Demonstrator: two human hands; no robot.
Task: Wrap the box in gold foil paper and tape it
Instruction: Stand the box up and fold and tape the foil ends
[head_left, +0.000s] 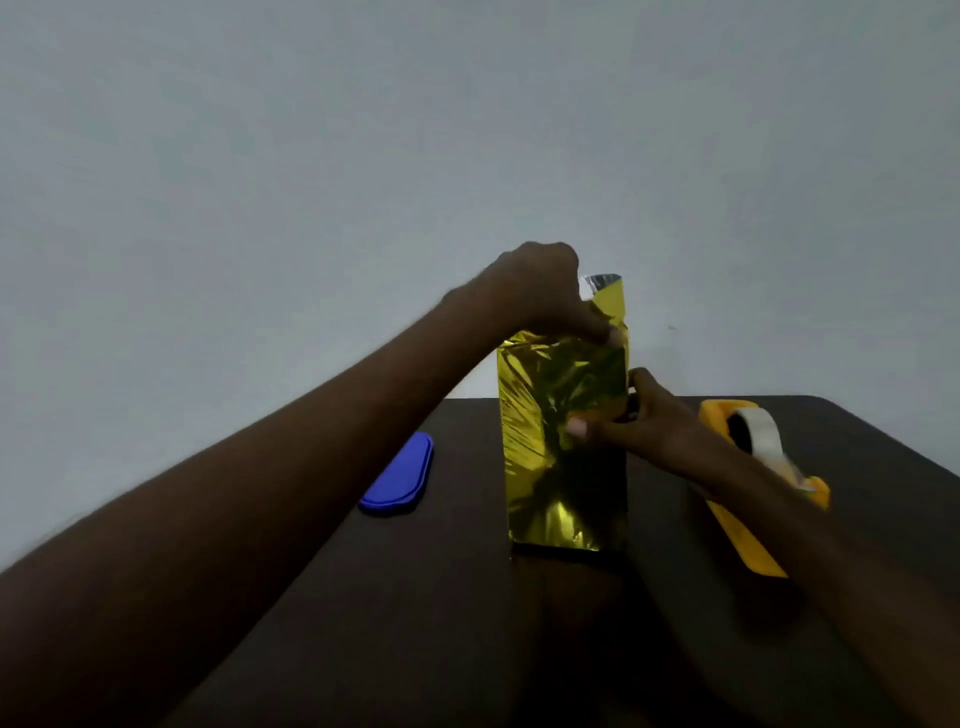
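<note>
Foil-wrapped box (563, 441) stands upright on the desk (415, 597); left hand (545, 291) pinches its top flap; right hand (639, 421) grips its side.

Gold foil (563, 441) hides the box (every face covered).

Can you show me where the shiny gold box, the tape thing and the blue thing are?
gold-wrapped box (563, 447): head view, front face.
tape dispenser (748, 540): head view, yellow body.
blue object (402, 480): head view, top surface.
</note>
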